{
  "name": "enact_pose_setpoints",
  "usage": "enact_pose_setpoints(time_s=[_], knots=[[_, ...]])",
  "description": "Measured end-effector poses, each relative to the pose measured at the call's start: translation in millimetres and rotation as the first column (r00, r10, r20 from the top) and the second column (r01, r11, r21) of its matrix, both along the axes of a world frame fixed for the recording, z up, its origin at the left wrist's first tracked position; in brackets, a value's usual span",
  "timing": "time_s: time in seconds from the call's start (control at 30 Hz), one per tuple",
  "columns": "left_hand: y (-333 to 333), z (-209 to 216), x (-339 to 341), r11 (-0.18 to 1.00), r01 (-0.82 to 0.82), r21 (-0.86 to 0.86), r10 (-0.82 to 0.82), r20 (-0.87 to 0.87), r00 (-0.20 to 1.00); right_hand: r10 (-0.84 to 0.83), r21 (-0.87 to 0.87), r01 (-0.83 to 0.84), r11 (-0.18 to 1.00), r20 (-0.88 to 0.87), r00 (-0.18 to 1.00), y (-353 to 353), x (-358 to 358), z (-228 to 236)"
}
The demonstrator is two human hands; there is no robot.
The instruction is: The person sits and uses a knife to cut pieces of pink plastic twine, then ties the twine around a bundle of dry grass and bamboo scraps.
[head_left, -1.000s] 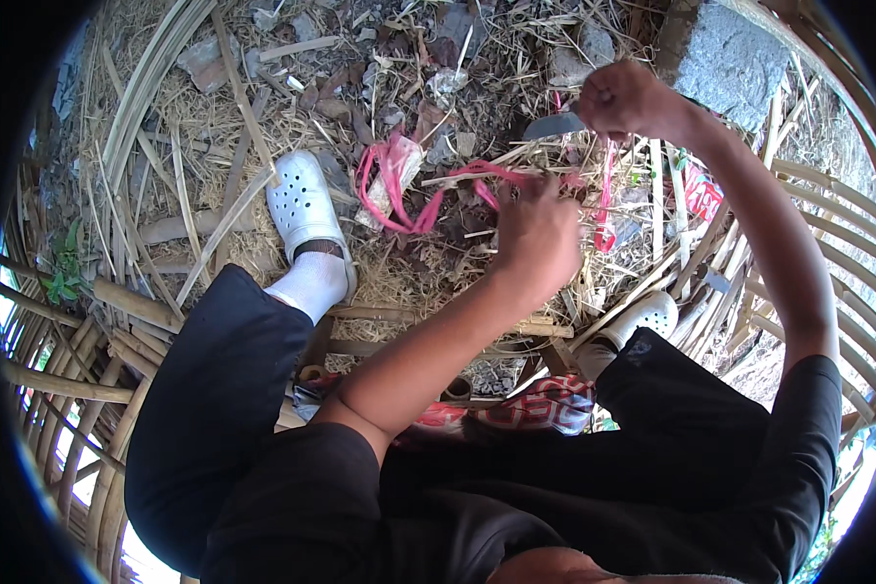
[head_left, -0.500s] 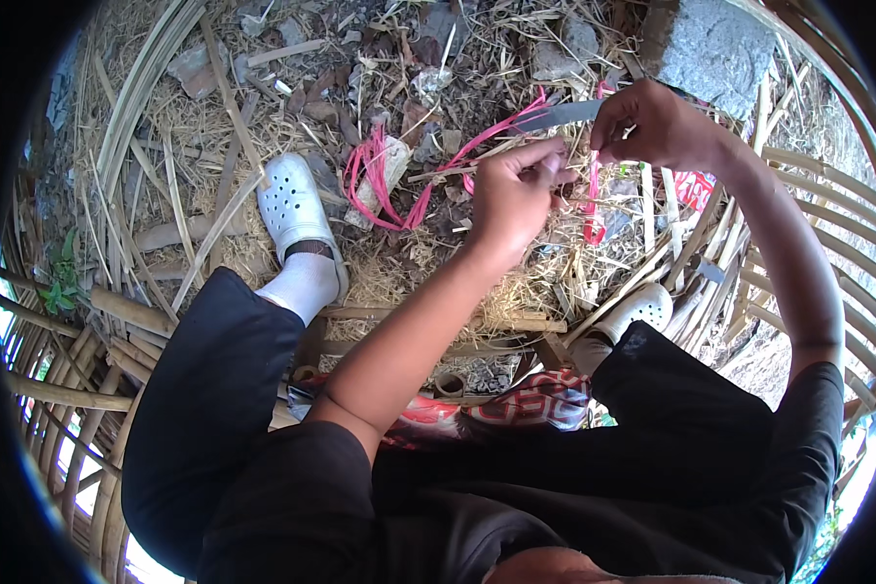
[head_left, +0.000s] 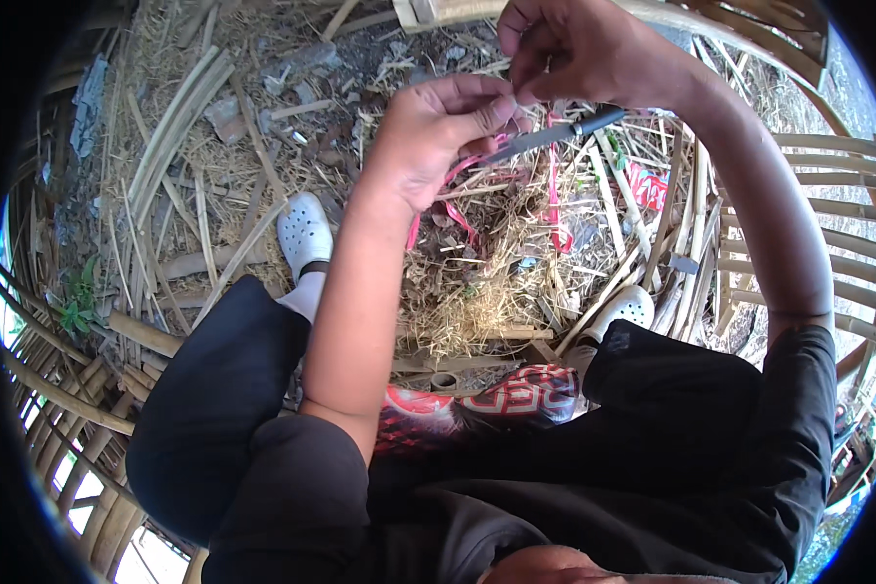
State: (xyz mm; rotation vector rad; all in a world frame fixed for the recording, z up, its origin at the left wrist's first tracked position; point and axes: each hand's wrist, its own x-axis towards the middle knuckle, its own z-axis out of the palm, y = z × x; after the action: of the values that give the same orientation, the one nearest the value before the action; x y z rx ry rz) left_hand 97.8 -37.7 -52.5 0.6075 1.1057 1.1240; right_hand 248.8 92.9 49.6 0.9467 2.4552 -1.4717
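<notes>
My left hand (head_left: pixel 443 131) is raised over the ground, thumb and fingers pinched together. My right hand (head_left: pixel 589 58) is beside it, farther off and higher in the picture, its fingertips also pinched and almost meeting the left ones. Whatever thin thing lies between them is too small to make out. Below the hands a knife (head_left: pixel 540 139) with a dark handle rests on the litter, pointing left. Pink plastic string (head_left: pixel 559 219) lies around it, some strands passing beneath my left hand and wrist, which hide part of them.
Dry straw (head_left: pixel 477 311) and split bamboo strips (head_left: pixel 180 122) cover the ground. White clogs (head_left: pixel 305 232) are on my feet. A red printed sack (head_left: pixel 516 394) lies between my legs. Slatted bamboo (head_left: pixel 808 229) stands at the right, more bamboo poles (head_left: pixel 73 389) at the left.
Both hands have risen away from me, up the picture, and drawn nearer each other. The view has shifted a little; more of the knife, including its handle, now shows.
</notes>
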Motion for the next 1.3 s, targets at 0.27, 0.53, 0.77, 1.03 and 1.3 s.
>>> enact_pose_setpoints(time_s=[0.27, 0.53, 0.77, 1.03, 1.3], knots=[[17.3, 148.6, -67.8, 0.83, 0.552, -0.074, -0.548, -0.29, 0.785, 0.369, 0.35, -0.417, 0.839, 0.198, 0.908, -8.0, 5.4, 91.9], [-17.5, 228.0, -109.7, 0.81, 0.556, -0.186, -0.532, -0.631, 0.565, 0.466, -0.302, -0.358, 0.883, 0.497, 0.732, -24.6, -37.7, 69.1], [-51.6, 114.6, -135.8, 0.742, 0.625, -0.244, -0.65, -0.493, 0.579, -0.242, 0.216, 0.199, 0.956, 0.193, 0.951, -115.2, -30.0, -216.1], [-93.8, -65.1, -143.4, 0.776, 0.596, -0.206, -0.629, -0.183, 0.756, -0.075, 0.338, 0.017, 0.941, 0.159, 0.984, -218.9, -55.5, -282.0], [-107.0, -75.5, -159.3, 0.738, 0.552, -0.388, -0.673, -0.366, 0.642, -0.237, 0.42, -0.056, 0.906, 0.612, 0.755, -141.9, -23.5, -272.3]])
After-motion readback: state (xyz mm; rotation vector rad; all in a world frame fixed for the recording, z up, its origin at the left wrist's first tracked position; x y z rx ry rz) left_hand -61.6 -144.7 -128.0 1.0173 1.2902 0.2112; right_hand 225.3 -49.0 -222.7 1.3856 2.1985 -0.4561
